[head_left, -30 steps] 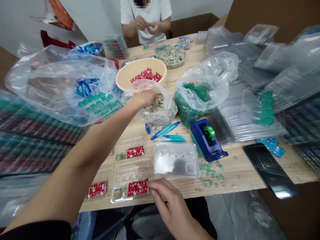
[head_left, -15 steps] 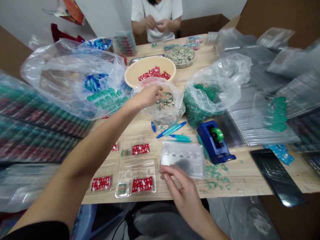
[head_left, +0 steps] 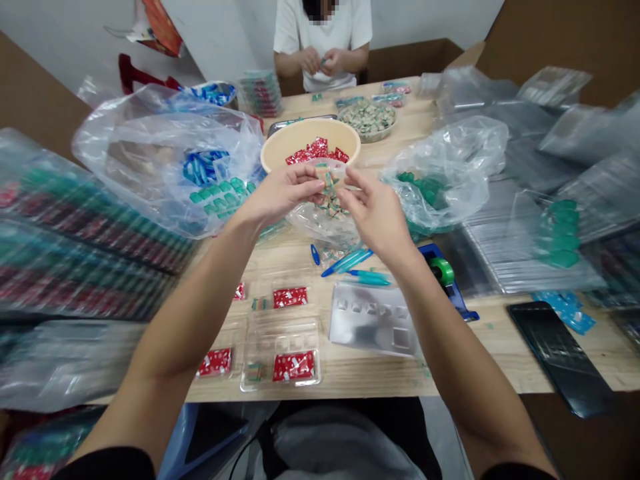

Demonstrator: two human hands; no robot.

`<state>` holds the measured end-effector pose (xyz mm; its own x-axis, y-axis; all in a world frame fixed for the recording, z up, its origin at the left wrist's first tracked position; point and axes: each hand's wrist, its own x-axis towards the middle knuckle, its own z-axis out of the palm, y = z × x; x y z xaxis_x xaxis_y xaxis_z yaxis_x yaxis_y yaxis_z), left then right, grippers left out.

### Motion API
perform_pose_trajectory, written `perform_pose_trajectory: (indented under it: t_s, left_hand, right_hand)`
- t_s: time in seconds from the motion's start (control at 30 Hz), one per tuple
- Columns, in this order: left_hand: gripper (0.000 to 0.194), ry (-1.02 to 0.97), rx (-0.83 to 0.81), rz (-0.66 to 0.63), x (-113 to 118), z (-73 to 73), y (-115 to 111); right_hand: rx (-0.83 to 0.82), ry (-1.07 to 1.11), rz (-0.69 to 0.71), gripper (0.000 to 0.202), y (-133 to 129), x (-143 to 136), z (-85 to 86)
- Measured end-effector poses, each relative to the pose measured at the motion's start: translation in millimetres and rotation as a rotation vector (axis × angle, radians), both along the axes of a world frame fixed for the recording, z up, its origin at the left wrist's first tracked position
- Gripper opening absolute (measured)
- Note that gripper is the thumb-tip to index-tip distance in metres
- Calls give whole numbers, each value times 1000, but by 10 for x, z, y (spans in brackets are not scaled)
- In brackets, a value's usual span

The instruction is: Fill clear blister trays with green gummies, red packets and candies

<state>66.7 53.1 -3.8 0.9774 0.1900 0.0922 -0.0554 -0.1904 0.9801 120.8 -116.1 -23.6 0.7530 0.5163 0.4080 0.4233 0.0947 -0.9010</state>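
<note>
Both my hands are raised over a clear bag of small beige-and-green pieces (head_left: 334,205). My left hand (head_left: 287,190) is closed, thumb and fingers pinching a small beige-and-green piece (head_left: 329,179). Facing it, my right hand (head_left: 373,203) has its thumb and fingers curled near the same piece; what its fingertips hold is too small to make out. Behind them stands a cream bowl (head_left: 273,148) with red packets (head_left: 317,152). Nearer me lie clear trays (head_left: 283,333) with red spotted packets (head_left: 293,366), beside a silvery tray (head_left: 367,327).
Blue pens (head_left: 350,262) lie mid-table. A blue tape dispenser (head_left: 457,297) is partly behind my right forearm. A phone (head_left: 560,353) lies at the right edge. Bags of green pieces (head_left: 425,193) and blue pieces (head_left: 203,167) flank the bowl. A person (head_left: 323,60) sits opposite.
My right hand has risen from beside the silvery tray to meet my left hand over the bag. My left hand now pinches a small piece. The view has shifted slightly.
</note>
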Motion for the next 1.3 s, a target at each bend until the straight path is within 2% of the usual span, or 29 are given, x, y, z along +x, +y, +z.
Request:
perform_pose_trajectory:
  t_s: [0.07, 0.13, 0.3, 0.37, 0.47, 0.7, 0.83, 0.9, 1.07, 1.13, 1.3]
  left_hand:
    - [21, -6, -22, 19, -14, 14, -19]
    - [27, -10, 34, 45, -7, 19, -44]
    - [13, -93, 216, 134, 47, -5, -86]
    - [10, -107, 227, 141, 58, -18, -90]
    - [15, -96, 191, 131, 62, -34, -92]
    - [4, -104, 156, 258, 139, -74, -54]
    - [8, -79, 123, 365, 212, -92, 29]
    - [9, -66, 99, 393, 226, -97, 49]
    - [10, -65, 0, 394, 179, -66, -20]
    - [10, -69, -2, 369, 125, -26, -81]
    - [15, -89, 39, 187, -174, 133, -263]
  right_hand:
    - [-24, 5, 30, 25, 162, 106, -5]
    - [-27, 28, 21, 20, 264, 153, -29]
    - [15, 99, -10, 18, 369, 222, -146]
    - [46, 110, 35, 17, 387, 251, -189]
    - [53, 112, 52, 12, 405, 273, -222]
    - [-12, 13, -95, 14, 390, 228, -195]
    - [-2, -63, -229, 22, 324, 197, -188]
    - [21, -49, -235, 23, 307, 206, -192]
    - [108, 169, -56, 8, 282, 267, -169]
    - [142, 206, 44, 15, 240, 248, -133]
    - [197, 307, 258, 36, 69, 30, -31]
